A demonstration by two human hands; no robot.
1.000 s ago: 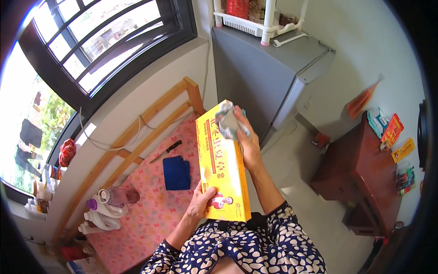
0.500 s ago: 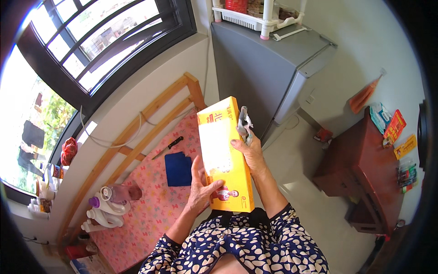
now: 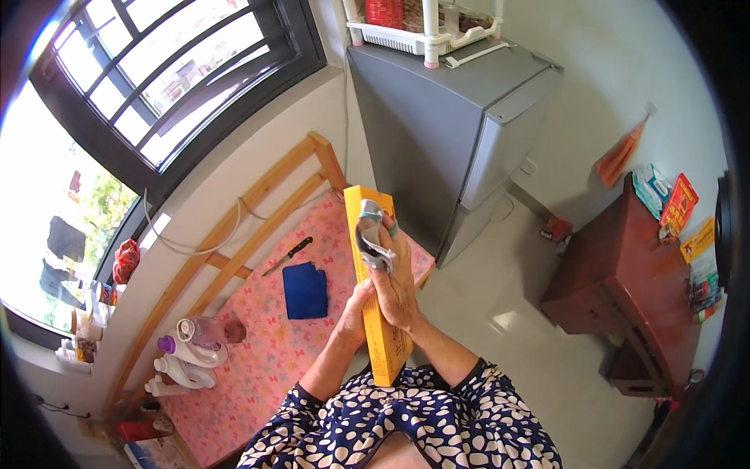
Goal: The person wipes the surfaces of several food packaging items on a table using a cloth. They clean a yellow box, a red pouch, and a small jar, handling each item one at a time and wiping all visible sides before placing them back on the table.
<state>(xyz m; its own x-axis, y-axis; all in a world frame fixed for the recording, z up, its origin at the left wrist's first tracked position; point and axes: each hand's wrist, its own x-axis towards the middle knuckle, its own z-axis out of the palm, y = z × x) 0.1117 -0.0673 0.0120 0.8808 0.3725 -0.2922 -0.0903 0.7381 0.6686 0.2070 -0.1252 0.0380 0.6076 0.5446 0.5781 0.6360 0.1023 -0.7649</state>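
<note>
- Left hand (image 3: 350, 319) curls against the yellow box (image 3: 381, 352), thumb along its edge (fingers mostly hidden)!
- Right hand (image 3: 398, 291), bent nearly closed, has a crumpled grey cloth (image 3: 373, 248) against that box.
- Box is edge-up near the patterned top (image 3: 391, 418), right of blue cloth (image 3: 305, 291) and knife (image 3: 290, 255).

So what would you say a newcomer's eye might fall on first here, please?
Probably the yellow box between the left hand and right hand, mid-picture, with a grey rag in the right. Next, the knife beside the blue cloth on the pink cover, left of centre.
</note>
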